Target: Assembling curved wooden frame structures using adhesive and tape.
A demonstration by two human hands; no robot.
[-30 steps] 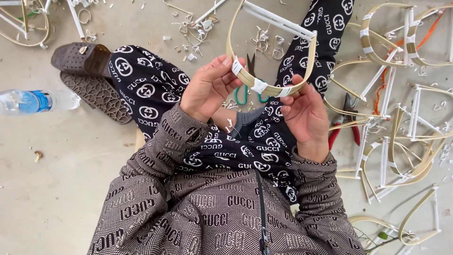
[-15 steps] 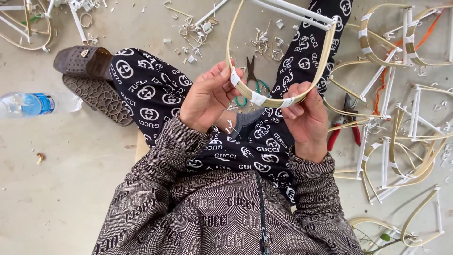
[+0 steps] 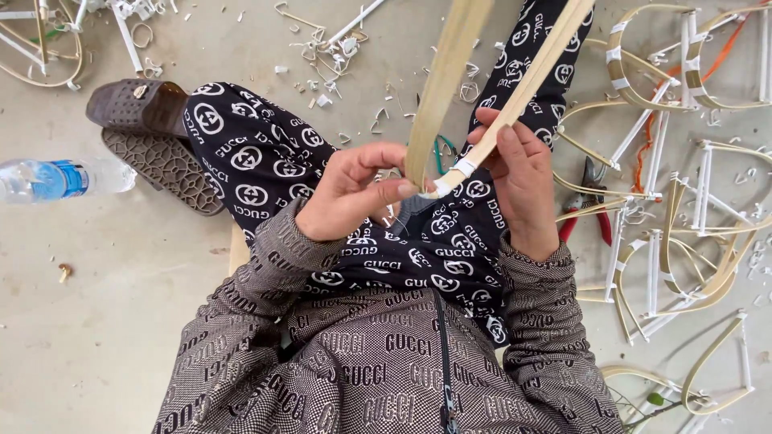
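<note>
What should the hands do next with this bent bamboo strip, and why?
Probably press the white tape flat around the joint. The left hand pinches the bamboo strip at its bend and the right hand steadies the taped side, so the wrap looks unfinished.

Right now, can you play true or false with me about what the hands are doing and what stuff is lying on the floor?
1. Both hands hold a bent bamboo hoop. True: the left hand pinches it at the white tape joint and the right hand grips the strip beside it.
2. A water bottle stands upright by the right hand. False: it lies on its side, on the left of the view.
3. Red-handled pliers lie on the floor near the right hand. True.
4. The left hand holds the pliers. False: they lie untouched.
5. A brown sandal is on one foot. True.
</note>
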